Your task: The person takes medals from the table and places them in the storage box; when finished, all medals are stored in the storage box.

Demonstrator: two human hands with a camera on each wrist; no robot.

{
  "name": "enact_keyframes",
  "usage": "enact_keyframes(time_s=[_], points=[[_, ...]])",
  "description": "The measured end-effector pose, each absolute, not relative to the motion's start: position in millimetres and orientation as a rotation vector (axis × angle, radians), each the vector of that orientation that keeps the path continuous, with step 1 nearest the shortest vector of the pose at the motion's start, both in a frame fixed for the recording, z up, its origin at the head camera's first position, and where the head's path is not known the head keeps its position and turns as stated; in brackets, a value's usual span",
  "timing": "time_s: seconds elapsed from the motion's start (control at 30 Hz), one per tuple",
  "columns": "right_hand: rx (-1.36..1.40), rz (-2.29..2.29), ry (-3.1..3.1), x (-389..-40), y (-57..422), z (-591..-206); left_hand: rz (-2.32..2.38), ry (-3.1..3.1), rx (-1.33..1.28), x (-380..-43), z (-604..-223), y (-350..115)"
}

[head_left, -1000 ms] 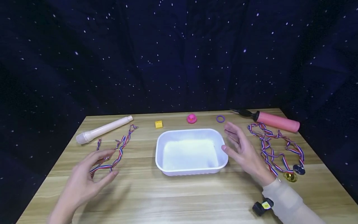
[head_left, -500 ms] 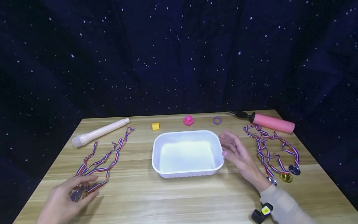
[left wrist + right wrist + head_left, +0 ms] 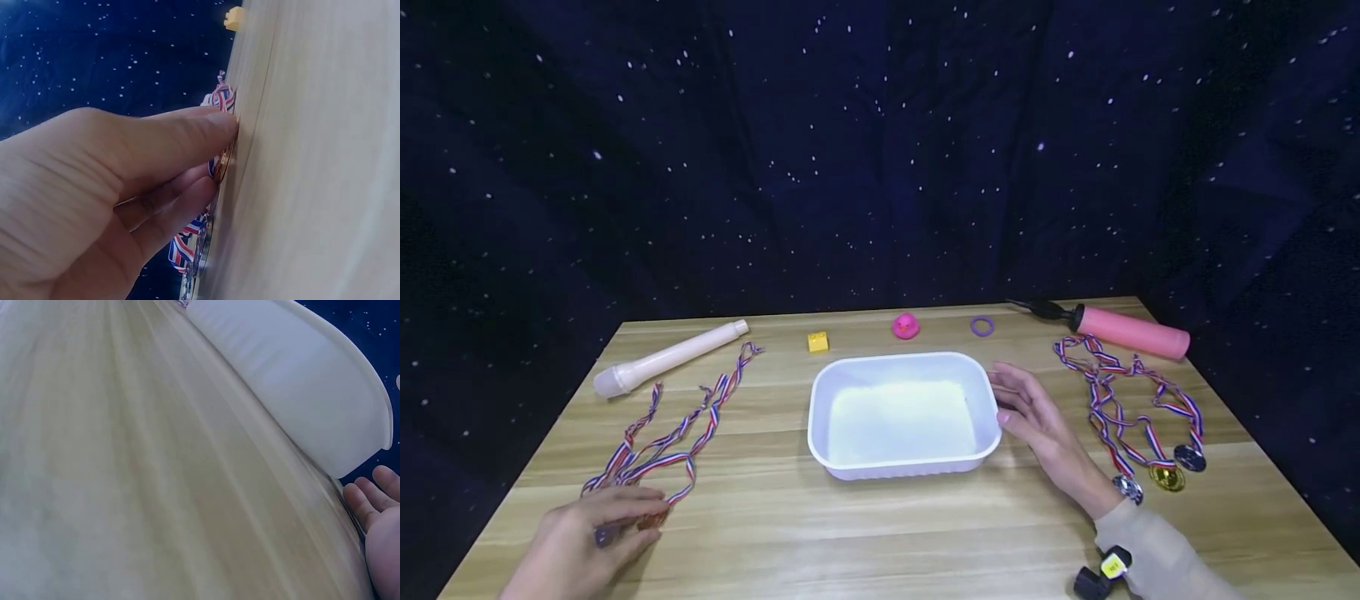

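Observation:
At the table's left front, my left hand [image 3: 583, 533] pinches a bronze-coloured medal [image 3: 653, 520] between thumb and fingers. The left wrist view shows that medal [image 3: 226, 159] low against the tabletop, its face partly covered by the fingers. A dark medal [image 3: 606, 535] lies under the same hand, mostly hidden. Red, white and blue ribbons [image 3: 688, 457] trail away from the medals toward the back. In the middle stands a white plastic basin [image 3: 904, 471] with nothing in it. My right hand [image 3: 1045, 429] is at the basin's right side, fingers relaxed, thumb at the rim.
A pale toy microphone [image 3: 673, 358] lies at the back left. Along the back are a yellow block [image 3: 817, 342], a pink rubber duck [image 3: 906, 326] and a purple ring [image 3: 982, 326]. At right lie a pink hand pump [image 3: 1131, 331] and ribboned medals [image 3: 1167, 477].
My left hand has moved left and toward the front, and its fingers have closed onto the bronze-coloured medal. The right hand stays by the basin. The head view has shifted slightly.

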State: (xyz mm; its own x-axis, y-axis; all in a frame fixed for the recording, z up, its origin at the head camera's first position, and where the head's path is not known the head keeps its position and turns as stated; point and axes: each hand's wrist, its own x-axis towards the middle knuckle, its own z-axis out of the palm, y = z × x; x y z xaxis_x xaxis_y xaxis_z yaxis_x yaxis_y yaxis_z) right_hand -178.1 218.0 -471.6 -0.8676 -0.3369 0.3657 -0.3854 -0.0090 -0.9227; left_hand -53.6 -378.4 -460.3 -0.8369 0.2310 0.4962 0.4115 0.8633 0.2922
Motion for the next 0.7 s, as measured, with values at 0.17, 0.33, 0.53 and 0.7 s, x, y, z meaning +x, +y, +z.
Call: enact_keyframes(time_s=[0.17, 0.33, 0.53, 0.7], points=[[0.784, 2.036, -2.195, -178, 220, -473, -0.575, -2.618, -0.452, -55, -460, -376], [0.753, 2.044, -2.214, -178, 219, -475, -0.647, -2.68, -0.435, -56, -459, -370], [0.751, 2.046, -2.217, -178, 218, -474, -0.61, -2.674, -0.469, -57, -458, -365], [0.76, 2.042, -2.211, -179, 218, -472, -0.675, -2.672, -0.475, -59, -455, -358]])
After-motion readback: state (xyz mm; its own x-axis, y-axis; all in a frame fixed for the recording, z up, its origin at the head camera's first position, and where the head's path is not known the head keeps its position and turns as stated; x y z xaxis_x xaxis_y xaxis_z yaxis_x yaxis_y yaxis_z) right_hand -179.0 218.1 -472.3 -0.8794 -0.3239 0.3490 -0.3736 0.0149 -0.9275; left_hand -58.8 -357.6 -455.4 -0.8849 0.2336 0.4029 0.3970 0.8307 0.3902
